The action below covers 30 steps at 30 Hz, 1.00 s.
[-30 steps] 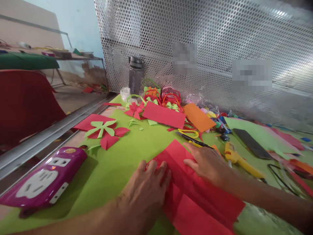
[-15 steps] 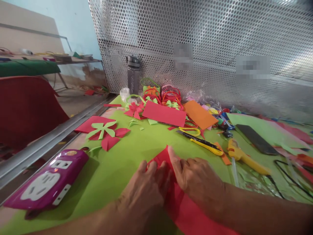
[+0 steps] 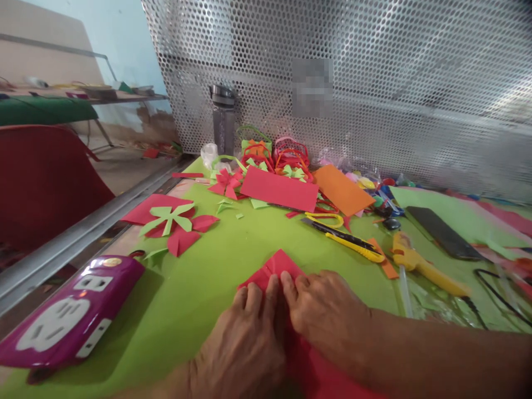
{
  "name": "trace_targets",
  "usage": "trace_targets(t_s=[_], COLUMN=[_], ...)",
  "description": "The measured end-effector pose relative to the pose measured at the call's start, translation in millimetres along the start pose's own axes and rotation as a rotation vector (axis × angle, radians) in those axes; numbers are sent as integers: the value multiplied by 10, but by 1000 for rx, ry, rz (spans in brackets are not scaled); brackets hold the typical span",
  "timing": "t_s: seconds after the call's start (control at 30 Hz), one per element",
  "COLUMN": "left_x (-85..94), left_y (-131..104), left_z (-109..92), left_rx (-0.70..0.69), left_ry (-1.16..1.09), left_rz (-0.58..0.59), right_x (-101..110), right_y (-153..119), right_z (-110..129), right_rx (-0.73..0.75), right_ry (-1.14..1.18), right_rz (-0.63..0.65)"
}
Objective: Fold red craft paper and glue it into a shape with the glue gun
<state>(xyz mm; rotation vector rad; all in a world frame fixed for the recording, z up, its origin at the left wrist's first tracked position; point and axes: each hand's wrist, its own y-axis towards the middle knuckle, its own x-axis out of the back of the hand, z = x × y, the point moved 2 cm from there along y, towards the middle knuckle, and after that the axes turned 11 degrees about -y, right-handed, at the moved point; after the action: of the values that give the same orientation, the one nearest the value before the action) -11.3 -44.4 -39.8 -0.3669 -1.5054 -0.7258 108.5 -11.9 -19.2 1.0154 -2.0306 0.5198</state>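
A red paper sheet (image 3: 275, 267) lies folded on the lime-green mat (image 3: 208, 288) near the front edge. My left hand (image 3: 245, 343) presses flat on its left part, fingers together. Touching it on the right, my right hand (image 3: 324, 310) also presses down on the red paper, fingertips meeting those of the left hand along the fold. Most of the sheet is hidden under both hands; only its far pointed end and a strip near the bottom show.
A purple power strip (image 3: 66, 316) sits at front left. Red and green paper flowers (image 3: 172, 221), a red sheet (image 3: 279, 188) and an orange sheet (image 3: 341, 191) lie farther back. A yellow utility knife (image 3: 349, 244), glue gun (image 3: 424, 269) and phone (image 3: 443, 239) are right. A perforated metal screen (image 3: 374, 83) stands behind.
My right hand folded the right half of the red paper over to the left and now presses beside my left hand. The sheet looks narrower.
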Motion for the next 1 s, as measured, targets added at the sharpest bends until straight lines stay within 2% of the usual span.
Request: trace_targets(t_s=[0.37, 0.53, 0.73, 1.0], left_x=[-91, -59, -30, -24], left_y=[30, 37, 3, 40], left_z=[10, -2, 2, 22], left_rx=[-3, 13, -5, 0], left_ry=[-18, -48, -7, -32], left_rz=[3, 69, -5, 61], right_x=[-26, -37, -38, -61], right_y=[-21, -47, -59, -76], right_z=[-24, -12, -1, -5], right_rx=[2, 20, 37, 30], right_ry=[10, -19, -4, 4], right_rz=[-54, -135, -156, -240])
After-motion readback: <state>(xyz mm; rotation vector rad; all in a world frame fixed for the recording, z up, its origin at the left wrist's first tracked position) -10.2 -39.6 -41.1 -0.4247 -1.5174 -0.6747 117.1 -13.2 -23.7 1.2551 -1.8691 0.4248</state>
